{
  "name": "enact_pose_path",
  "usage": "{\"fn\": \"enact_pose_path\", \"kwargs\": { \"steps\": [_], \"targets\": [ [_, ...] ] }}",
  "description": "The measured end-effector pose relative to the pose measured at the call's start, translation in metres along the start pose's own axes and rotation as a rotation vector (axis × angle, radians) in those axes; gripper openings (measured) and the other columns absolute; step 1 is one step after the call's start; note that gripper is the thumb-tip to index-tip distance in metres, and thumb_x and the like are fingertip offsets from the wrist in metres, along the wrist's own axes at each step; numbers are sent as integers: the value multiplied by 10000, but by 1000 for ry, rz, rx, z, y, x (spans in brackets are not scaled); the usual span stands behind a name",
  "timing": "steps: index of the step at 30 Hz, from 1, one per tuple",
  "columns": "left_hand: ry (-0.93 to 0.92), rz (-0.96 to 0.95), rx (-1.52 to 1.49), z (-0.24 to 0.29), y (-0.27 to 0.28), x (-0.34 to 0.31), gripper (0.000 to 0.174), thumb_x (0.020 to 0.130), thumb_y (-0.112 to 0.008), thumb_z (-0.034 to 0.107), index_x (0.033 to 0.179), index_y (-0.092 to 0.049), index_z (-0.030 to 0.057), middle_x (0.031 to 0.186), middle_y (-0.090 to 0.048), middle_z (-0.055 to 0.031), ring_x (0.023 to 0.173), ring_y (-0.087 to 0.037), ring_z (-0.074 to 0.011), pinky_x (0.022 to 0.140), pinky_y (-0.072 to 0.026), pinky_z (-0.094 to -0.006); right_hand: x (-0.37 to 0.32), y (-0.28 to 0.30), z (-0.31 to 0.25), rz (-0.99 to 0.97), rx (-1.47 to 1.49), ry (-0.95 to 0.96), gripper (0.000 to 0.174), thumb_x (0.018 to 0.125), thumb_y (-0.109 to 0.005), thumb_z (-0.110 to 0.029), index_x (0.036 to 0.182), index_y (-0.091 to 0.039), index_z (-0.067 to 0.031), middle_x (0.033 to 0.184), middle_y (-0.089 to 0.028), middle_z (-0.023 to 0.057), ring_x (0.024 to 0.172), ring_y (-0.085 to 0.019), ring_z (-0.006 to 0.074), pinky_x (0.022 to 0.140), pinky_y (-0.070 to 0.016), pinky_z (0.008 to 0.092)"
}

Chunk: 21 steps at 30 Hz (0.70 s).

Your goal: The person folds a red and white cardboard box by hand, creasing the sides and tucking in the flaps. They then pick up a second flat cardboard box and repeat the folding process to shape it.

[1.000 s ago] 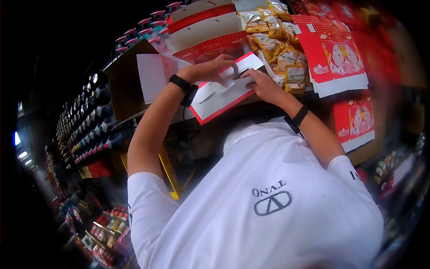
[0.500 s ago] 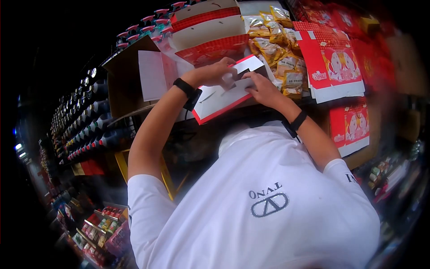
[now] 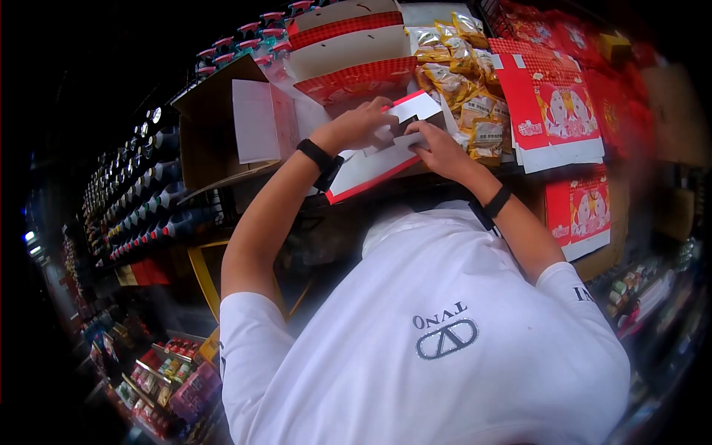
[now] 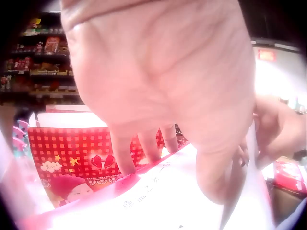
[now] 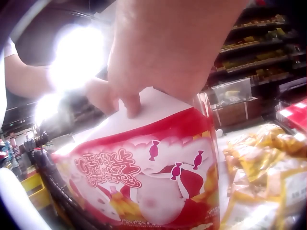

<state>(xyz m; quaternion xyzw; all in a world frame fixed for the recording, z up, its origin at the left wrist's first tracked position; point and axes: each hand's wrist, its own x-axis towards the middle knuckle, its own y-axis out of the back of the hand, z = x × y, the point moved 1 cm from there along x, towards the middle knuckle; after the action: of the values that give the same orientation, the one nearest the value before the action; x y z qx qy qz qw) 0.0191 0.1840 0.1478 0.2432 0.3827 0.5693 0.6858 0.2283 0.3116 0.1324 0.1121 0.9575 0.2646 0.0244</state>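
A red and white printed carton [image 3: 371, 172] lies tilted at the shelf edge, its white flaps towards the person. The left hand [image 3: 354, 126] reaches over its far side; in the left wrist view that hand [image 4: 163, 72] has its fingers over the carton's far edge and its thumb on the white flap. The right hand [image 3: 443, 152] pinches a white flap between thumb and fingers near the carton's right end. In the right wrist view the right hand [image 5: 153, 57] is above the carton's printed side [image 5: 153, 177], fingertips at the white flap.
Open red checked cartons [image 3: 356, 78] stand behind. Yellow snack packets [image 3: 475, 111] lie to the right, beside flat red cartons [image 3: 552, 104]. An open brown box [image 3: 211, 130] and rows of bottles [image 3: 159, 182] are at the left.
The right hand has lifted a white flap up a little from the carton. The left hand stays at the far side, its fingers shifted slightly right.
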Motion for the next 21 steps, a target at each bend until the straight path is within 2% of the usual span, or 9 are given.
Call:
{"fn": "enact_pose_path", "kwargs": {
  "steps": [1,7,16,19,21],
  "targets": [
    [7,2,-19,1,0,0,442,765,-888,71,1153,-699,166,1568,-399,-151,1412,-455,-409,1136,-458,-475,0,-1,0,21,-7,6,342,910,-694,-28,1226,-569,-59,1203,-666,197,1152,-635,417,969,-514,460],
    [0,-39,-71,-11,0,-2,488,774,-889,99,1226,-728,183,1597,-376,-119,1465,-374,-393,1179,-414,-495,-1,-6,0,105,-31,4,359,927,-695,-54,1268,-586,-73,1222,-673,189,1159,-643,408,973,-521,449],
    [-40,21,148,-3,-11,-8,511,772,-890,123,1253,-724,169,1626,-357,-123,1430,-418,-417,1162,-430,-509,5,-6,-4,79,69,-140,303,952,-696,-111,1240,-622,-53,1209,-701,191,1136,-667,404,966,-526,433],
    [-18,42,126,-10,-15,-11,506,798,-881,127,1274,-717,179,1650,-326,-147,1476,-375,-430,1166,-430,-511,5,-6,-3,101,66,-182,318,953,-703,-132,1249,-622,-50,1217,-700,213,1144,-666,409,968,-525,435],
    [57,4,-127,-15,-16,-12,574,822,-873,132,1353,-671,213,1662,-303,-170,1510,-331,-435,1183,-415,-513,5,-6,-3,113,62,-217,357,950,-710,-145,1278,-607,-50,1235,-691,232,1164,-658,416,976,-523,440]
  ]
}}
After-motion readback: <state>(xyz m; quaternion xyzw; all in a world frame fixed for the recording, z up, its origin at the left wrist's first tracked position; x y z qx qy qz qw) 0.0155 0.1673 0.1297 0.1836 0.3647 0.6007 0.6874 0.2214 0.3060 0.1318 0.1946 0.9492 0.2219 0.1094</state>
